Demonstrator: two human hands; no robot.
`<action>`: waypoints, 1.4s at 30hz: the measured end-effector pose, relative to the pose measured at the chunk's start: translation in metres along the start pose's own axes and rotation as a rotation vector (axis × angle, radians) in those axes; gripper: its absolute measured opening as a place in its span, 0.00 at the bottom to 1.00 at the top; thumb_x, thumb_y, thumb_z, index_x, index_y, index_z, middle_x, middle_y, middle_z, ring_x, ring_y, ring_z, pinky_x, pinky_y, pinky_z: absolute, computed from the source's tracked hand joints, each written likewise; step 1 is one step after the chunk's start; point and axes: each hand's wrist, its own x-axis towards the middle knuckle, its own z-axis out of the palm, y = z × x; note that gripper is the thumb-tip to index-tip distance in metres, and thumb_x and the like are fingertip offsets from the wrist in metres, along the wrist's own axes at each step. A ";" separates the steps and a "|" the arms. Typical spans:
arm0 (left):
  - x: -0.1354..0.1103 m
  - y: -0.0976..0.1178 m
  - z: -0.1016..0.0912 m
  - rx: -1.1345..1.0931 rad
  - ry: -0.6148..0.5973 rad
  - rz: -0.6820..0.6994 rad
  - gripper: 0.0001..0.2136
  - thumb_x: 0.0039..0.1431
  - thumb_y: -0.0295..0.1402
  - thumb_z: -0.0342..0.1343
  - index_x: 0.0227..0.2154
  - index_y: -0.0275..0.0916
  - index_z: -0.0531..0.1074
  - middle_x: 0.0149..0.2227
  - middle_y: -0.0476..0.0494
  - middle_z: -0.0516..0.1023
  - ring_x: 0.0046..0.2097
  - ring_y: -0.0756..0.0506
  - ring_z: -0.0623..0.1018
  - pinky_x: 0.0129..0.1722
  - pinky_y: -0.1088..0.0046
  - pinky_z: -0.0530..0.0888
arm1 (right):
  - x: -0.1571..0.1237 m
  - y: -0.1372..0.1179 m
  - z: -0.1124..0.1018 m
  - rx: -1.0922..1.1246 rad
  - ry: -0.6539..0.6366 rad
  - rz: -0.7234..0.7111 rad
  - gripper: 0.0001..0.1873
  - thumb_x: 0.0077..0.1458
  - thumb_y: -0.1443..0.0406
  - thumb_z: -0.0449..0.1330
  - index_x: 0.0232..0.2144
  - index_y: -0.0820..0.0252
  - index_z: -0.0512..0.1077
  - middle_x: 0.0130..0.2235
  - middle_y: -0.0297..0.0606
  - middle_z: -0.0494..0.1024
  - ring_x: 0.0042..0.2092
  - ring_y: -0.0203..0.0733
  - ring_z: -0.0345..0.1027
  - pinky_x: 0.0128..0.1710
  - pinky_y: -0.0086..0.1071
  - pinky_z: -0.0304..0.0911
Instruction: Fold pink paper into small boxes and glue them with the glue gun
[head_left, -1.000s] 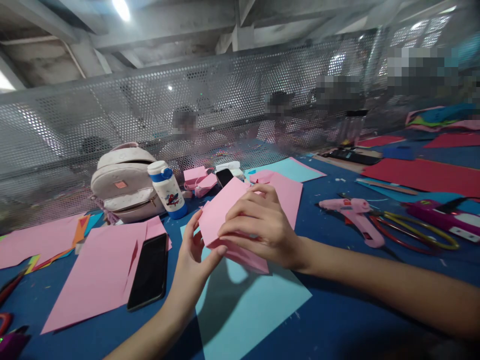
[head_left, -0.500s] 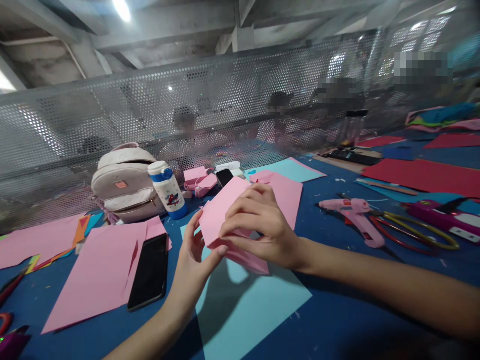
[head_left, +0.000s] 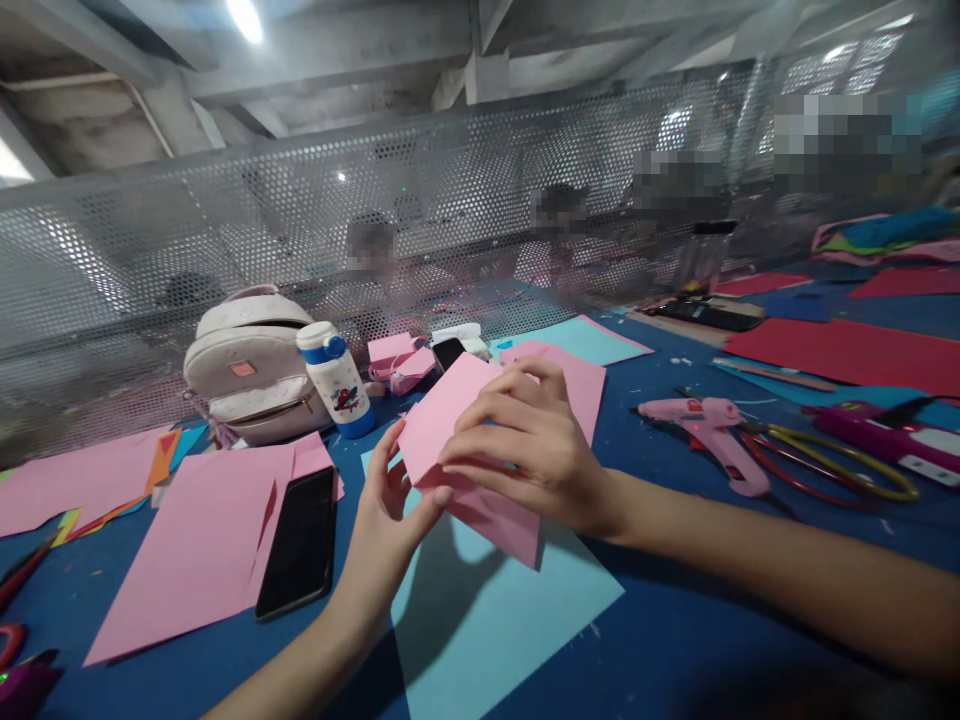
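A folded piece of pink paper point(head_left: 442, 410) is held up between both hands, over a light blue sheet point(head_left: 517, 610) on the table. My left hand point(head_left: 394, 515) grips its left side, thumb at the lower fold and fingers behind. Closed on the right part is my right hand point(head_left: 525, 440), its fingers bent over the top and front. One flap of the paper hangs down below the right hand. Part of the paper is hidden behind those fingers. Another pink sheet point(head_left: 581, 385) lies behind the right hand.
Left on the blue table point(head_left: 187, 690) are pink sheets point(head_left: 195, 540) and a black phone point(head_left: 298, 545). A white bottle point(head_left: 337, 385) and backpack point(head_left: 247, 375) stand behind. Rightward lie a pink glue gun point(head_left: 709, 430), scissors point(head_left: 840, 465) and a purple power strip point(head_left: 892, 440). A perforated metal screen point(head_left: 450, 180) borders the back.
The lower flap of the pink paper has swung down a little and shows more of its surface. My right hand has shifted slightly; my left hand stays almost in place.
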 end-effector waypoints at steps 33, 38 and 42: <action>0.005 -0.009 -0.002 -0.044 -0.063 0.027 0.38 0.51 0.37 0.69 0.63 0.46 0.58 0.66 0.38 0.63 0.64 0.36 0.67 0.61 0.60 0.69 | -0.003 0.000 0.008 0.040 -0.033 0.006 0.05 0.62 0.68 0.59 0.33 0.58 0.74 0.35 0.34 0.76 0.39 0.41 0.63 0.49 0.40 0.50; 0.005 -0.009 0.000 -0.051 -0.019 0.043 0.38 0.50 0.38 0.70 0.62 0.45 0.59 0.66 0.39 0.62 0.64 0.37 0.67 0.60 0.62 0.70 | -0.001 0.000 0.008 0.162 -0.032 0.108 0.04 0.60 0.66 0.63 0.31 0.57 0.75 0.34 0.34 0.75 0.39 0.41 0.64 0.46 0.38 0.51; 0.005 -0.005 0.000 -0.050 -0.049 0.018 0.38 0.49 0.39 0.70 0.62 0.45 0.58 0.66 0.38 0.62 0.63 0.36 0.68 0.60 0.60 0.70 | 0.001 -0.002 0.008 0.262 -0.025 0.143 0.03 0.58 0.67 0.64 0.31 0.58 0.74 0.33 0.33 0.74 0.39 0.40 0.65 0.46 0.37 0.52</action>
